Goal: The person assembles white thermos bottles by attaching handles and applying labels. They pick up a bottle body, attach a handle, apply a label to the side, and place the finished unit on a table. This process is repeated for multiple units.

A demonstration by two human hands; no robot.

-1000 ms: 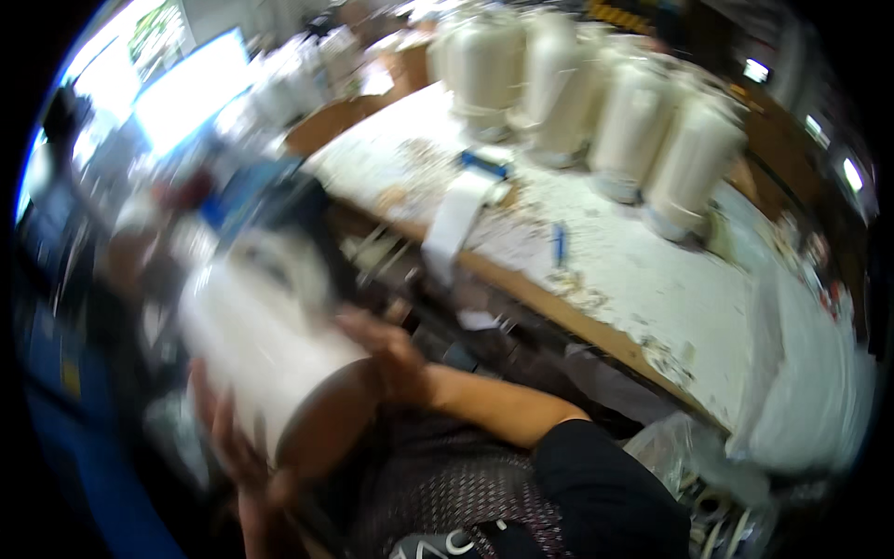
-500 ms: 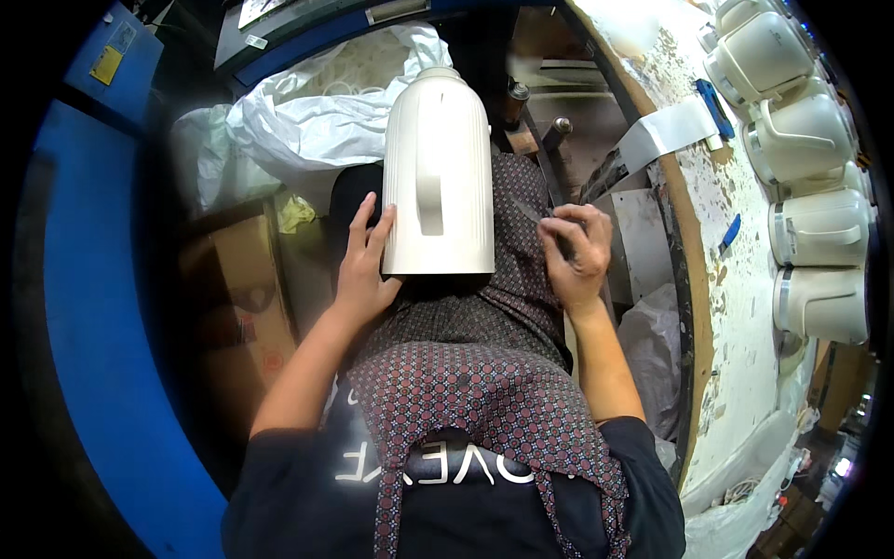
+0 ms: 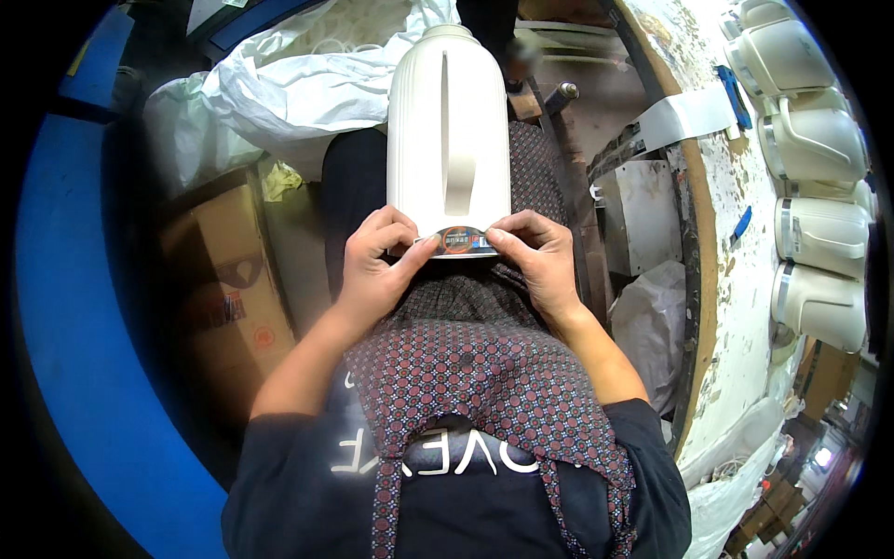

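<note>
A cream vacuum flask shell [image 3: 416, 140] with ribbed sides and a long handle lies across my lap, its narrow neck pointing away. At its near, wide end is a dark, curved sticker label [image 3: 458, 240]. My left hand [image 3: 377, 261] is closed, thumb and forefinger pinching the label's left end against the flask. On the other side, my right hand [image 3: 543, 265] is closed too, its thumb and forefinger at the label's right end. Whether the label is stuck down fully cannot be made out.
On the right, a worn white bench [image 3: 717, 214] carries several cream jugs [image 3: 819, 228], a blue cutter [image 3: 741, 225] and a strip of label backing [image 3: 684, 119]. A white sack [image 3: 289, 98] stands ahead left, above a cardboard box [image 3: 219, 270]. A blue panel [image 3: 79, 307] borders the left.
My right hand has come in from the right to the flask's near end, where the label now shows. My left hand has moved from the flask's side to the label's left end.
</note>
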